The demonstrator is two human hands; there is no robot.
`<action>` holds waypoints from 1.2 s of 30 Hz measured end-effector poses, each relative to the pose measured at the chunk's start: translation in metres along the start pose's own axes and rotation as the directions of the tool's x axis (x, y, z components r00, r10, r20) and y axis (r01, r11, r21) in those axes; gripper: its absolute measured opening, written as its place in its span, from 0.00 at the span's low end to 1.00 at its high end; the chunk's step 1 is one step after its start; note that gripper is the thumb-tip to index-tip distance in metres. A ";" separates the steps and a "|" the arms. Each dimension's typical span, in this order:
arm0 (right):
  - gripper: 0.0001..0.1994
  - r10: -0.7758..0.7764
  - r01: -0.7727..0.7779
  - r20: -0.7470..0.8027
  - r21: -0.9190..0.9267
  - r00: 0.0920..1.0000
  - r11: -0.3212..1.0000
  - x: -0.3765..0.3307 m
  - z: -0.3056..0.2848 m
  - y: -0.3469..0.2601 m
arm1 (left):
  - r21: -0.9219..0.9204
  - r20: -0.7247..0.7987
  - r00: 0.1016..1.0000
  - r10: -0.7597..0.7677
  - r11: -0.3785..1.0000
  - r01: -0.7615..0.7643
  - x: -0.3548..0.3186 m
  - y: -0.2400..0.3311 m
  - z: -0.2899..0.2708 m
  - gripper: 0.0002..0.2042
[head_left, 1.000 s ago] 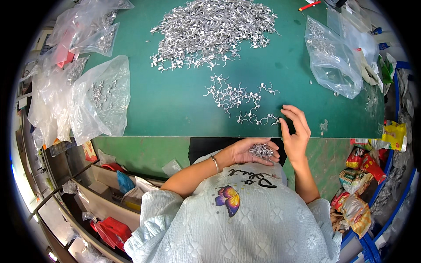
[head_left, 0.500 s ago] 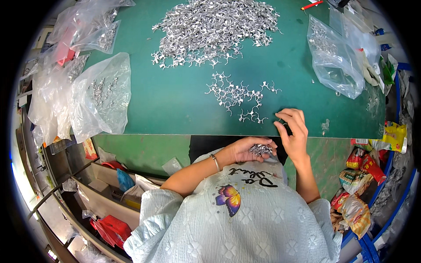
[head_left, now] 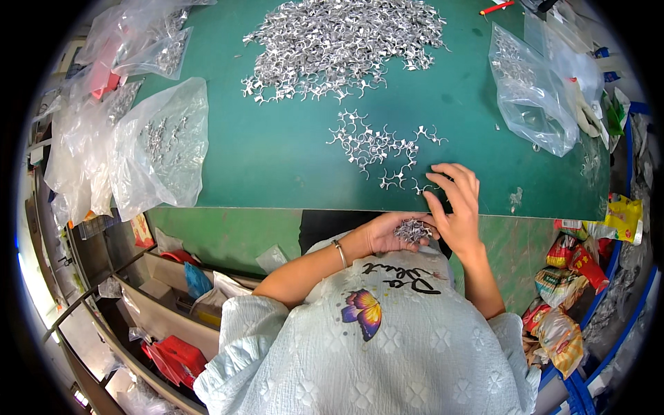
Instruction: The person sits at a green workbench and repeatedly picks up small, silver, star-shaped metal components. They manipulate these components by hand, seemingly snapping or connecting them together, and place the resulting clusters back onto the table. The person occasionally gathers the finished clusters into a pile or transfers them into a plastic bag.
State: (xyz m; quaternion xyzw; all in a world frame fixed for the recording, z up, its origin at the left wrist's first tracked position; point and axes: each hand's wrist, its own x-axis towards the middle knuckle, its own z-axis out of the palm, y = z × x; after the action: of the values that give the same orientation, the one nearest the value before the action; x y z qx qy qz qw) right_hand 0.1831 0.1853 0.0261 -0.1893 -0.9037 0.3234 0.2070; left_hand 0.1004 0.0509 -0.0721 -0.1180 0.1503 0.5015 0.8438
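Observation:
My left hand [head_left: 387, 234] is cupped at the table's front edge, palm up, around a bunch of small silver metal clips [head_left: 413, 231]. Just above it and to the right, my right hand [head_left: 456, 204] reaches over the edge with its thumb and fingers apart. Its fingertips are close by a single curved clip [head_left: 420, 187] on the green tabletop; whether they touch it I cannot tell. Beyond lies a loose cluster of the same forked, curved clips [head_left: 377, 145]. Farther back, a large heap of clips [head_left: 346, 45] covers the middle of the table.
Clear plastic bags with clips in them lie at the left [head_left: 162, 145] and right [head_left: 532, 90] of the green table [head_left: 270, 159]. A red pen [head_left: 496, 7] is at the far right. Snack packets [head_left: 574, 270] hang at the lower right; an open drawer [head_left: 173, 297] is at the lower left.
My right hand has shifted slightly left and up, its fingers spreading wider near the nearest clips. My left hand stays cupped around its bunch.

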 end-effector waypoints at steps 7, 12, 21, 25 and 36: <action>0.09 -0.085 0.073 0.128 0.091 0.988 0.993 -0.022 0.004 0.000 | -0.158 -0.182 0.983 0.034 0.985 -0.063 -0.003 -0.004 -0.003 0.21; 0.11 -0.249 0.182 0.209 0.295 0.946 0.938 -0.044 0.006 -0.002 | -0.207 -0.144 0.987 0.068 0.974 -0.097 0.000 -0.004 -0.005 0.21; 0.18 -0.044 0.047 -0.028 0.108 0.999 0.993 0.031 -0.010 0.007 | -0.197 0.089 0.991 0.102 0.977 -0.083 0.001 0.003 0.003 0.25; 0.21 -0.073 0.080 0.155 -0.040 0.985 0.996 0.053 0.001 0.019 | 0.010 -0.028 0.998 0.047 0.999 -0.047 -0.001 0.003 0.003 0.20; 0.14 -0.083 0.063 0.149 0.138 0.985 0.988 -0.008 -0.009 0.017 | 0.148 -0.074 0.997 0.005 0.989 0.007 -0.004 0.004 0.004 0.16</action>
State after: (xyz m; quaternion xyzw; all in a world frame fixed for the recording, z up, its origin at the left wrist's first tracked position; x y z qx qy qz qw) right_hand 0.1978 0.1983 0.0189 -0.1162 -0.9000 0.3884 0.1603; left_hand 0.0958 0.0504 -0.0672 -0.0736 0.2185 0.4837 0.8443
